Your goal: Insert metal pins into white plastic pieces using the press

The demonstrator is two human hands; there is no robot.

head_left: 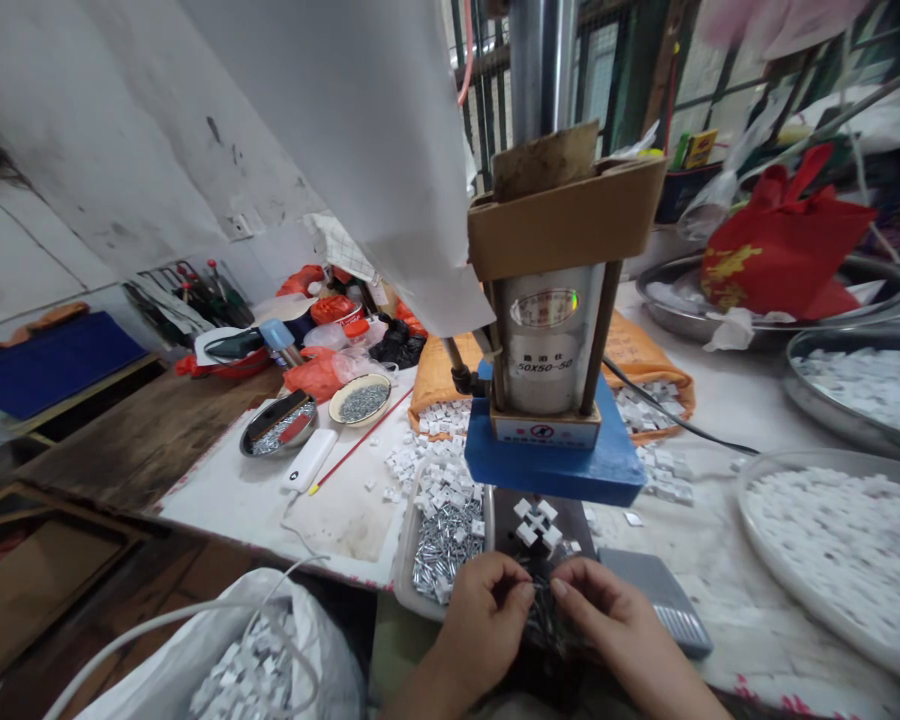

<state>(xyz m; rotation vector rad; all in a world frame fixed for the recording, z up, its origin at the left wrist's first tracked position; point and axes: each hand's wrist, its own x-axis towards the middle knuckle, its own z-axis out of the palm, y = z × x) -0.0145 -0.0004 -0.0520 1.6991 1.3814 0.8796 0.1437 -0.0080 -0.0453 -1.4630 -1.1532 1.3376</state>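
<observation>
My left hand (487, 610) and my right hand (604, 605) are side by side in front of the press (544, 340), fingertips pinched. What lies between the fingertips is too small and blurred to make out. Just beyond them, several small white square pieces (538, 524) sit together on the dark plate (506, 515) below the blue press base. Left of my left hand stands a clear plastic tub (403, 565) of metal pins (442, 540) with white pieces on top. A grey ribbed pedal-like block (656, 590) is beside my right hand.
A wide tray (750, 500) of white pieces stands at the right, with a metal basin (802, 390) behind it. Orange sacks (435, 370) spill pieces behind the press. A white sack (337, 640) is at lower left. Paper (390, 160) hangs from above.
</observation>
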